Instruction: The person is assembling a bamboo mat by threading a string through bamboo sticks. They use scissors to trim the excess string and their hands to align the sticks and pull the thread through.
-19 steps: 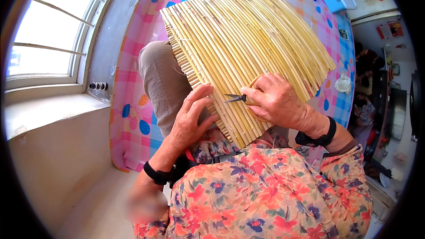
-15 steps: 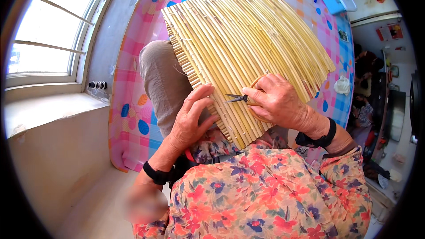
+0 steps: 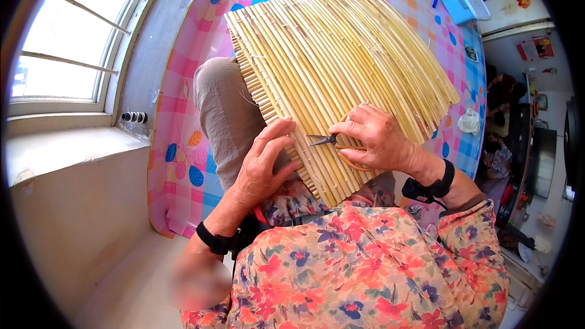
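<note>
A mat of pale yellow reed sticks [image 3: 341,55], bound with rows of thin thread, lies slanted across my lap. My left hand [image 3: 268,158] grips its near left edge, fingertips on top and the thumb lower down at the stick ends. In my right hand [image 3: 378,140] is a pair of scissors [image 3: 323,140] with dark blades and tan loop handles. Their tips point left over the mat's surface, a short way from my left fingertips. Whether any thread lies between the blades is too small to tell. Loose thread ends stick out along the left border.
My bent knee [image 3: 225,116] in grey-brown cloth props the mat's left side. Below spreads a pink and blue checked flowered sheet [image 3: 183,176]. A blue plastic box [image 3: 460,3] and a white plastic bag [image 3: 469,122] sit to the right. A barred window [image 3: 73,36] is at left.
My right hand and the scissors have shifted slightly left and down, and the handle loops show more widely spread. My left hand keeps its hold on the mat's edge.
</note>
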Demonstrator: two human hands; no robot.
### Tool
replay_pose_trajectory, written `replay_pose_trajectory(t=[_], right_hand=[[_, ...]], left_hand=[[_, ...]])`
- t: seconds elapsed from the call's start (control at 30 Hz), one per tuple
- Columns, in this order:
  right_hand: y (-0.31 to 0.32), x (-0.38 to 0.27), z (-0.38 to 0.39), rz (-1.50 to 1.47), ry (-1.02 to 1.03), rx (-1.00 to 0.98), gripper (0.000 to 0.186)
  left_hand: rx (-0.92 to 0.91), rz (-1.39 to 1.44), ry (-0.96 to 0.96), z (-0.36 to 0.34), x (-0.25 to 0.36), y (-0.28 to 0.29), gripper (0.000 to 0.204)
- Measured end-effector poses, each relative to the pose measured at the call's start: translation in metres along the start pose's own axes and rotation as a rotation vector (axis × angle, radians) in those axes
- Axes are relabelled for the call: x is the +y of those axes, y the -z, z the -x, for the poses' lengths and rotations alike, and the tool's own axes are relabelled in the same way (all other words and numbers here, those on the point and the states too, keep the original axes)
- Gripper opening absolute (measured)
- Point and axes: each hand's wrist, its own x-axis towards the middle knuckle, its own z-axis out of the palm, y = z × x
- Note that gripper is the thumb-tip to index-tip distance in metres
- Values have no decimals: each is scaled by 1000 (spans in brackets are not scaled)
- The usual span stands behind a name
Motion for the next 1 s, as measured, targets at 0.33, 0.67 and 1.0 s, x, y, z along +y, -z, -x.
replay_pose_trajectory(t=[0.33,0.67,1.0], right_hand=[[4,9,-5,-290,-164,-120,35],[6,1,-1,-60,-75,-32,33],[21,7,58,-219,-431,360,34]], left_hand=[[-7,-33,-21,-2,0,0,46],[-43,-173,-55,-2,3,-2,40],[-364,-478,-334,-53,29,19,29]])
